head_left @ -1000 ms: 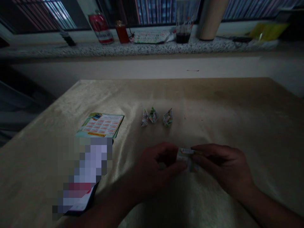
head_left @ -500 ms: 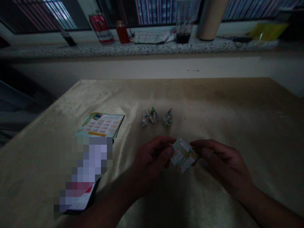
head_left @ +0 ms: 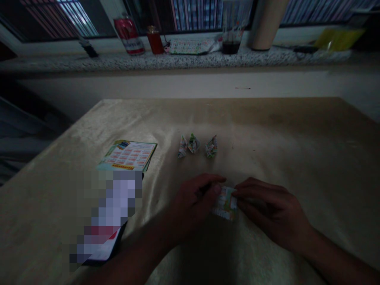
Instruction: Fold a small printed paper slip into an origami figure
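Note:
A small piece of printed paper (head_left: 225, 202) lies low over the cloth-covered table (head_left: 297, 158), pinched between both hands. My left hand (head_left: 192, 204) grips its left edge with thumb and fingers curled. My right hand (head_left: 268, 209) holds its right edge with fingertips pressed together. Just beyond the hands stand three small folded paper figures (head_left: 196, 145) in a row.
A stack of printed leaflets (head_left: 128, 155) lies at the left, with a blurred-out flat object (head_left: 103, 221) in front of it. On the far stone ledge (head_left: 178, 59) stand a red can (head_left: 129, 35), a small red jar (head_left: 154, 39), a dark glass (head_left: 230, 41) and a tall cylinder (head_left: 265, 23).
The paper was turned up and opened flat between my hands half a second ago; now it is folded smaller and pressed lower toward the table, both hands closer together.

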Demonstrator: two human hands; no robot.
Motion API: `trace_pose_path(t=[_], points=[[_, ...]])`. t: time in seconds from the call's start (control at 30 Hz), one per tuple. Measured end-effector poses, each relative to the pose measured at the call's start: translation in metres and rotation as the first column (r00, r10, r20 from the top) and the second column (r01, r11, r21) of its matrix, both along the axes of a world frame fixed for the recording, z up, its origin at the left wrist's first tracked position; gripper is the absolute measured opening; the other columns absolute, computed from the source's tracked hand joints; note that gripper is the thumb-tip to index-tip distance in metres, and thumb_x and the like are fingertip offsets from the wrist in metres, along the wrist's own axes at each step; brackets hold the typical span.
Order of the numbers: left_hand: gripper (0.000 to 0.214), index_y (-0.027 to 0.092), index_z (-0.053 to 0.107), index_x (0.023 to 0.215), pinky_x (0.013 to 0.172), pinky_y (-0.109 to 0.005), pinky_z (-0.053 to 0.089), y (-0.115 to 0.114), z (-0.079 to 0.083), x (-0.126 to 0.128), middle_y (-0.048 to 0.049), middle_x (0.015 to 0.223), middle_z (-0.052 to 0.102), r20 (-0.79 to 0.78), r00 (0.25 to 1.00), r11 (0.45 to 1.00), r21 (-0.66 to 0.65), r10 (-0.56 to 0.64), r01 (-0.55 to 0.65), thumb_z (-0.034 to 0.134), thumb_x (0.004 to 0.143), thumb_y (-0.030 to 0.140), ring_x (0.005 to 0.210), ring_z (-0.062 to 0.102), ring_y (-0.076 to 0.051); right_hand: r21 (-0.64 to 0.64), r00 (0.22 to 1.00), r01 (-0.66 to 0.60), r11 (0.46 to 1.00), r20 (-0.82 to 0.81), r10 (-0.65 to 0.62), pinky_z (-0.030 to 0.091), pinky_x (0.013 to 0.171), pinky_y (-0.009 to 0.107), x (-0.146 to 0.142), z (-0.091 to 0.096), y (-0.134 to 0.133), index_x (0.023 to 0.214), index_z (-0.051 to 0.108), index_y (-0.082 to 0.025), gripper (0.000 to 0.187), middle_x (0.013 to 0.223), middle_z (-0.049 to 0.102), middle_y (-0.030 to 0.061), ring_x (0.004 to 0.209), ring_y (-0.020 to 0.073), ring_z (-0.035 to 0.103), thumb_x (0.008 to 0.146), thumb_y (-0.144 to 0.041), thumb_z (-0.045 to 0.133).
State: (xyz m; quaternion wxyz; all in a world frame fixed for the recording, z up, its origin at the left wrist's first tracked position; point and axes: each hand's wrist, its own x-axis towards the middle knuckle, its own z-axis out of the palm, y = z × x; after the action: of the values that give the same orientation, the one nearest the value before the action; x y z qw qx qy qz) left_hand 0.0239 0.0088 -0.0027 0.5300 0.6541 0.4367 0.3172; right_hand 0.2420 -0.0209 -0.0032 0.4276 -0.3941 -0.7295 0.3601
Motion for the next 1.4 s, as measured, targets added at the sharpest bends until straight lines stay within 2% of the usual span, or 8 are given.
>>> trace_pose_path(t=[0.13, 0.23, 0.33, 0.53, 0.8, 0.97, 1.13, 1.4], points=[[0.025, 0.020, 0.067, 0.119, 0.090, -0.033, 0.052, 0.002, 0.008, -0.008, -0.0064, 0.112, 0.067, -0.144, 0.989, 0.955, 0.297, 0.045, 0.000, 0.060, 0.096, 0.026, 0.101, 0.065, -0.019, 0.028, 0.996, 0.065, 0.997, 0.051, -0.067, 0.056, 0.067, 0.028, 0.003, 0.000, 0.003, 0.111, 0.074, -0.027, 0.029, 0.091, 0.073, 0.0032, 0.079, 0.0151, 0.070, 0.092, -0.008, 0.065], [0.039, 0.021, 0.064, 0.122, 0.099, -0.037, 0.049, 0.001, 0.008, -0.014, -0.0073, 0.122, 0.063, -0.234, 0.972, 0.914, 0.399, 0.016, 0.081, 0.075, 0.084, 0.023, 0.112, 0.062, -0.023, 0.019, 0.991, 0.098, 0.995, 0.087, -0.099, 0.055, 0.066, 0.028, 0.006, -0.001, 0.005, 0.104, 0.074, -0.025, 0.020, 0.090, 0.073, 0.0037, 0.078, 0.0154, 0.070, 0.093, -0.011, 0.065], [0.046, 0.021, 0.065, 0.122, 0.100, -0.039, 0.049, -0.001, 0.002, -0.015, -0.0078, 0.123, 0.062, -0.306, 0.952, 0.901, 0.409, -0.018, 0.148, 0.081, 0.080, 0.025, 0.113, 0.061, -0.024, 0.009, 0.988, 0.089, 0.996, 0.126, -0.090, 0.055, 0.067, 0.030, 0.007, -0.004, 0.005, 0.102, 0.073, -0.024, 0.018, 0.090, 0.073, 0.0039, 0.078, 0.0159, 0.069, 0.093, -0.011, 0.064], [0.018, 0.023, 0.073, 0.109, 0.089, -0.038, 0.048, 0.003, -0.014, -0.011, -0.0032, 0.104, 0.068, -0.413, 0.905, 0.851, 0.436, -0.100, 0.292, 0.072, 0.090, 0.022, 0.098, 0.061, -0.021, 0.094, 0.957, -0.027, 0.995, 0.289, -0.001, 0.053, 0.072, 0.036, 0.010, -0.008, 0.009, 0.110, 0.072, -0.024, 0.023, 0.086, 0.071, 0.0040, 0.082, 0.0197, 0.064, 0.093, -0.010, 0.063], [0.012, 0.019, 0.072, 0.106, 0.090, -0.039, 0.045, 0.002, -0.013, -0.008, -0.0041, 0.103, 0.068, -0.506, 0.858, 0.813, 0.458, -0.094, 0.359, 0.066, 0.095, 0.019, 0.098, 0.059, -0.021, 0.169, 0.876, -0.074, 0.983, 0.482, -0.017, 0.049, 0.088, 0.044, 0.016, -0.010, 0.014, 0.113, 0.072, -0.026, 0.022, 0.096, 0.071, 0.0046, 0.094, 0.0228, 0.063, 0.094, -0.018, 0.066], [0.013, 0.017, 0.075, 0.100, 0.089, -0.040, 0.045, 0.002, -0.014, -0.010, -0.0054, 0.099, 0.068, -0.521, 0.853, 0.813, 0.480, -0.040, 0.331, 0.063, 0.097, 0.018, 0.095, 0.059, -0.022, 0.200, 0.848, -0.058, 0.978, 0.526, -0.058, 0.049, 0.092, 0.045, 0.020, -0.017, 0.015, 0.106, 0.074, -0.025, 0.015, 0.109, 0.067, 0.0088, 0.108, 0.0266, 0.061, 0.096, -0.020, 0.064], [0.008, 0.017, 0.075, 0.092, 0.098, -0.046, 0.042, 0.003, -0.014, -0.009, -0.0089, 0.113, 0.065, -0.503, 0.860, 0.841, 0.500, 0.086, 0.208, 0.068, 0.091, 0.015, 0.109, 0.058, -0.026, 0.212, 0.837, -0.015, 0.977, 0.537, -0.104, 0.047, 0.101, 0.049, 0.020, -0.023, 0.017, 0.099, 0.074, -0.022, 0.012, 0.128, 0.062, 0.0118, 0.124, 0.0303, 0.055, 0.096, -0.020, 0.063], [0.018, 0.017, 0.072, 0.095, 0.104, -0.056, 0.037, -0.003, -0.014, 0.008, -0.0149, 0.131, 0.058, -0.611, 0.762, 0.862, 0.485, 0.214, 0.147, 0.056, 0.099, 0.025, 0.124, 0.052, -0.033, 0.223, 0.809, 0.139, 0.965, 0.536, -0.240, 0.046, 0.098, 0.054, 0.005, -0.026, 0.020, 0.090, 0.074, -0.020, 0.017, 0.125, 0.066, 0.0138, 0.118, 0.0323, 0.058, 0.097, -0.024, 0.059]])
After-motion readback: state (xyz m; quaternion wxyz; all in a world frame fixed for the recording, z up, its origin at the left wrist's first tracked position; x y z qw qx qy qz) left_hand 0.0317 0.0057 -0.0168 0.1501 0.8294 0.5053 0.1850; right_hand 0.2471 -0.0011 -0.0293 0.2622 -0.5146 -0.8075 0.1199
